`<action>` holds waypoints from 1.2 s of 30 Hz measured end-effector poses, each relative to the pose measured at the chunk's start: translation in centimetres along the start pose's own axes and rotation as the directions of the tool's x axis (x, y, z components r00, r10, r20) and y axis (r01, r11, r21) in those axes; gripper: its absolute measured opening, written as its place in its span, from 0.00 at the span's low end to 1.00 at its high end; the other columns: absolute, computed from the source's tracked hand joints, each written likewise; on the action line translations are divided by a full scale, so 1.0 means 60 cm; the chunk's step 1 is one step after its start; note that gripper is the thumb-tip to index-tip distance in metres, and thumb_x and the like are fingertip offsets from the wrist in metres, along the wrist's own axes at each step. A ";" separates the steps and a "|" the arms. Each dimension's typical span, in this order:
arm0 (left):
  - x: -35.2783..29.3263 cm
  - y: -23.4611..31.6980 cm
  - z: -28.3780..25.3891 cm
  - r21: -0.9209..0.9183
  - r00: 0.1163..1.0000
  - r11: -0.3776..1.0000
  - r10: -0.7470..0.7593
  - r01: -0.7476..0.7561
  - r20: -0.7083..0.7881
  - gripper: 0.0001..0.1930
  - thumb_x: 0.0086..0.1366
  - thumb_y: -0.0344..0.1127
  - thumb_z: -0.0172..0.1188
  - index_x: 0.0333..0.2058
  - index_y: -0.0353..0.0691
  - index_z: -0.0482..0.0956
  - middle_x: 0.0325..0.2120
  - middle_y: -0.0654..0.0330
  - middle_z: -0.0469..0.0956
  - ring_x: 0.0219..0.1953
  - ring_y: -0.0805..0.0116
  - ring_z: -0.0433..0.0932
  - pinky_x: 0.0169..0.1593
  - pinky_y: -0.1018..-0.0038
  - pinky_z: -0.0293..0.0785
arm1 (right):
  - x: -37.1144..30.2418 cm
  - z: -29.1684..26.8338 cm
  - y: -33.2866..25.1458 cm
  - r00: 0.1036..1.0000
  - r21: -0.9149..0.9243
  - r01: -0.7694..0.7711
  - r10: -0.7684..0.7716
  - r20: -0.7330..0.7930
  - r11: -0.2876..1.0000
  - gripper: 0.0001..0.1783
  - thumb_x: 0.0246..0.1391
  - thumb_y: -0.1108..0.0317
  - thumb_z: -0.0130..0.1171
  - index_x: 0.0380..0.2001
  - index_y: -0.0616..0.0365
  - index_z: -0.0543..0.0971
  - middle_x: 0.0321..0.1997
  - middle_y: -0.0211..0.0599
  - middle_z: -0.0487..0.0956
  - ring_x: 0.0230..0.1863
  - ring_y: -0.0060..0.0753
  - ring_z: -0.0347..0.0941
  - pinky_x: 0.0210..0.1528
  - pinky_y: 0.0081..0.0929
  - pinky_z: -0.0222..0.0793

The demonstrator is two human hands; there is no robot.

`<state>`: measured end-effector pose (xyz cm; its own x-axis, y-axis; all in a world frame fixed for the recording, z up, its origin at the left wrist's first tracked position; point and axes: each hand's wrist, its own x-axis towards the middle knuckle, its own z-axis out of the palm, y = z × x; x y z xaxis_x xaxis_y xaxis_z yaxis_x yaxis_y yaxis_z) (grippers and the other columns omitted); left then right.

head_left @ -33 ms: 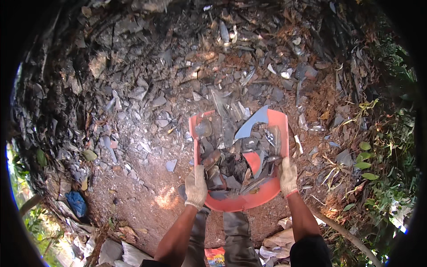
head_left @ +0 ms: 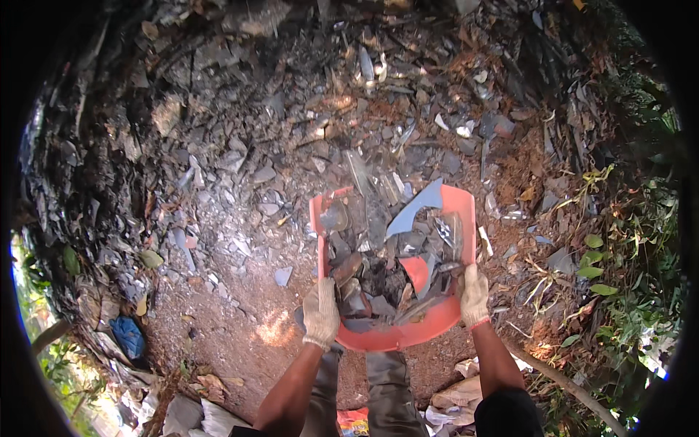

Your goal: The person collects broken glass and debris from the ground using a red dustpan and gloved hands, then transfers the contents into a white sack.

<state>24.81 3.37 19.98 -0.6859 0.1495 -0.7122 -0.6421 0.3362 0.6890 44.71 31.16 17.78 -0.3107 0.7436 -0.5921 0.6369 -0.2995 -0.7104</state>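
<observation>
Both of my gloved hands hold a red plastic pan (head_left: 393,339), whose far side looks open or low. My left hand (head_left: 320,312) closes on its left side near the rounded end. At the opposite side wall, my right hand (head_left: 475,295) grips the rim. Broken pieces heap up inside: a curved grey-blue shard (head_left: 416,210) leans at the far right, and a red fragment (head_left: 416,275) lies near the middle. Long clear-looking slivers (head_left: 358,171) stick out past the far edge. My fingers under the pan are hidden.
Broken dark shards (head_left: 262,173) cover the ground ahead and rise into a heap. Green plants (head_left: 603,269) and a thin branch (head_left: 561,380) lie to the right. A crumpled blue bag (head_left: 128,336) is at the left; pale sacks (head_left: 218,421) lie near my legs.
The pan and both hands sit very slightly lower in the picture. My grip and the pieces inside look the same.
</observation>
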 end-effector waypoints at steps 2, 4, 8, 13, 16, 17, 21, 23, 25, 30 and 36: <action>-0.063 0.076 -0.032 0.125 0.998 0.992 0.027 -0.020 -0.053 0.23 0.79 0.50 0.50 0.36 0.34 0.80 0.22 0.70 0.71 0.27 0.82 0.64 0.29 0.75 0.63 | -0.069 -0.040 -0.095 0.994 -0.045 0.110 -0.111 -0.008 0.993 0.34 0.73 0.37 0.39 0.25 0.51 0.79 0.17 0.19 0.66 0.16 0.18 0.58 0.20 0.25 0.52; -0.065 0.086 -0.090 -0.144 0.997 0.987 0.077 -0.072 0.030 0.21 0.80 0.48 0.46 0.40 0.36 0.79 0.29 0.65 0.73 0.31 0.72 0.70 0.35 0.68 0.68 | -0.109 -0.065 -0.189 0.995 0.174 0.059 -0.043 -0.094 0.983 0.35 0.69 0.31 0.42 0.24 0.51 0.76 0.17 0.18 0.65 0.18 0.16 0.58 0.21 0.26 0.51; -0.130 0.202 -0.109 0.410 0.933 0.851 0.359 -0.328 0.002 0.21 0.79 0.55 0.46 0.39 0.46 0.80 0.24 0.69 0.74 0.24 0.71 0.72 0.29 0.68 0.70 | -0.130 -0.105 -0.336 0.999 0.016 0.008 -0.008 -0.034 1.000 0.37 0.69 0.30 0.40 0.22 0.52 0.75 0.16 0.19 0.65 0.19 0.20 0.58 0.22 0.31 0.51; -0.346 0.396 -0.151 -0.192 0.998 0.981 0.021 -0.032 -0.061 0.19 0.77 0.57 0.49 0.34 0.51 0.77 0.19 0.74 0.70 0.19 0.81 0.68 0.22 0.79 0.64 | -0.254 -0.132 -0.512 0.977 -0.099 0.188 -0.175 0.125 0.977 0.34 0.70 0.32 0.44 0.19 0.47 0.70 0.16 0.20 0.65 0.16 0.20 0.59 0.21 0.27 0.54; -0.450 0.438 -0.225 -0.169 0.999 0.985 -0.018 0.011 -0.040 0.12 0.78 0.47 0.52 0.41 0.48 0.79 0.22 0.75 0.72 0.21 0.82 0.70 0.22 0.79 0.67 | -0.386 -0.154 -0.629 0.966 -0.105 0.183 -0.159 0.202 0.977 0.33 0.71 0.34 0.44 0.20 0.48 0.69 0.16 0.20 0.65 0.16 0.19 0.58 0.21 0.26 0.54; -0.480 0.431 -0.253 -0.194 0.998 0.981 -0.005 -0.006 -0.059 0.12 0.78 0.47 0.51 0.41 0.48 0.79 0.22 0.74 0.72 0.20 0.82 0.70 0.22 0.79 0.66 | -0.429 -0.159 -0.636 0.966 -0.123 0.165 -0.136 0.218 0.979 0.33 0.71 0.35 0.44 0.20 0.49 0.69 0.16 0.20 0.65 0.16 0.19 0.58 0.21 0.26 0.54; -0.601 0.406 -0.332 -0.224 0.962 0.969 0.037 -0.100 -0.272 0.21 0.77 0.54 0.50 0.34 0.44 0.78 0.19 0.70 0.72 0.19 0.77 0.69 0.23 0.76 0.66 | -0.521 -0.119 -0.667 0.924 -0.155 0.211 -0.145 0.354 0.965 0.33 0.71 0.35 0.45 0.24 0.50 0.72 0.17 0.21 0.69 0.16 0.19 0.59 0.21 0.24 0.55; -0.638 0.325 -0.402 -0.062 0.927 0.975 0.182 -0.213 -0.327 0.19 0.78 0.48 0.49 0.38 0.37 0.78 0.24 0.64 0.75 0.26 0.71 0.76 0.31 0.68 0.73 | -0.562 -0.070 -0.660 0.876 -0.133 0.269 -0.185 0.445 0.954 0.33 0.71 0.35 0.45 0.24 0.51 0.72 0.16 0.21 0.69 0.17 0.18 0.60 0.21 0.23 0.55; -0.690 0.251 -0.448 -0.048 0.898 0.974 0.184 -0.221 -0.399 0.21 0.78 0.48 0.48 0.38 0.33 0.77 0.24 0.63 0.74 0.29 0.69 0.76 0.34 0.65 0.73 | -0.608 -0.016 -0.644 0.818 -0.154 0.372 -0.244 0.521 0.915 0.34 0.71 0.35 0.45 0.23 0.52 0.72 0.15 0.22 0.68 0.16 0.17 0.61 0.21 0.23 0.55; -0.836 0.100 -0.530 -0.487 0.830 0.870 -0.215 -0.076 -0.515 0.25 0.78 0.53 0.44 0.41 0.37 0.79 0.29 0.56 0.79 0.33 0.58 0.79 0.40 0.62 0.74 | -0.774 0.138 -0.605 0.660 -0.271 0.546 -0.208 0.722 0.793 0.31 0.71 0.35 0.46 0.24 0.48 0.72 0.16 0.17 0.65 0.15 0.14 0.59 0.18 0.21 0.53; -1.058 -0.095 -0.654 -0.581 0.618 0.802 -0.389 -0.138 -0.683 0.33 0.75 0.60 0.40 0.49 0.33 0.79 0.44 0.38 0.81 0.52 0.38 0.78 0.55 0.53 0.70 | -1.078 0.328 -0.505 0.399 -0.257 0.645 -0.031 0.916 0.719 0.29 0.72 0.36 0.45 0.35 0.50 0.79 0.21 0.15 0.68 0.19 0.10 0.61 0.22 0.16 0.56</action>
<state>58.58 -44.51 66.57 -0.4083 -0.6733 -0.6164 -0.6196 -0.2915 0.7288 31.63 -19.66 70.09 -0.7903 -0.2419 -0.5629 0.4388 0.4178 -0.7956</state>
